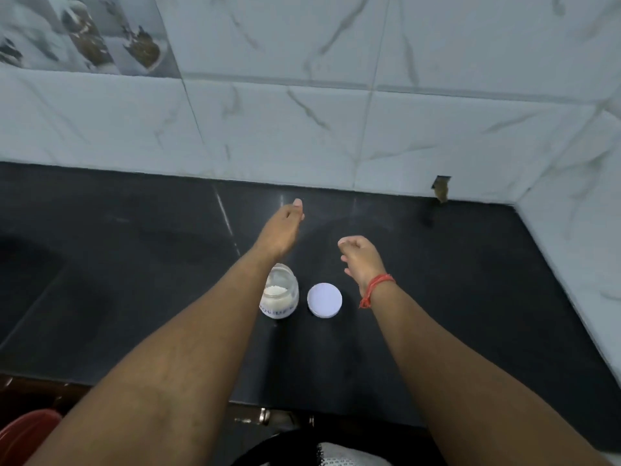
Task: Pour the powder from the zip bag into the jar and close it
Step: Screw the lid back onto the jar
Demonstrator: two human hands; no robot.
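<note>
**A:** Where are the hands?

**B:** Both arms reach out over the black counter (470, 297), toward the tiled wall (302, 122). The left hand (284, 227) is the farther one, seen from its back, with the forearm running diagonally from the near left and passing over the left edge of the jar (279, 292). Its fingers point away and look loosely bent; it holds nothing I can make out.

**A:** And the right?

**B:** The right hand (361, 257) hangs to the right of the left one and a little nearer, above the counter, wrist marked by a red thread bracelet (376, 289). Its fingers are curled inward, thumb toward the left, and nothing shows in them (the inside of the curl faces away, so I can't be fully sure).

**A:** How does the jar stand?

**B:** Upright, long axis vertical, mouth open and facing up. It is clear, with white powder (275, 290) inside and blue lettering low on its wall. It sits near the middle of the counter, nearer than both hands.

**A:** The lid?

**B:** The white lid (324, 300) lies flat just to the right of the jar, apart from it, below the right wrist. A red object (23, 435) shows at the near left corner.
</note>
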